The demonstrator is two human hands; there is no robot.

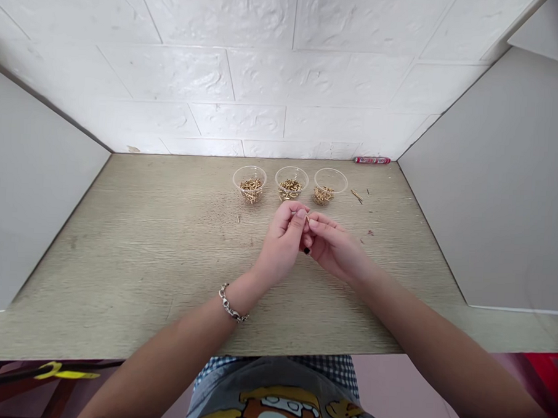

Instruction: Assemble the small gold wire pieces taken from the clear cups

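Observation:
My left hand (282, 240) and my right hand (335, 243) meet just in front of the cups, fingertips together in a pinch. A tiny gold-coloured pin (307, 217) shows faintly between the fingertips; most of it is hidden. Below the fingers a small black piece (307, 251) sticks out, its kind unclear. Behind the hands stand three clear plastic cups: a left cup (234, 177), a middle cup (307, 180) and a right cup (347, 182). Each holds many small gold-coloured metal pins, fewest in the right one.
One loose pin (238, 219) lies left of the hands. Longer gold pins (356, 196) and small dark bits (370, 233) lie to the right. A red marker-like tube (372, 160) rests against the white brick wall (257, 78). Grey panels (497, 181) border the wooden table (143, 240).

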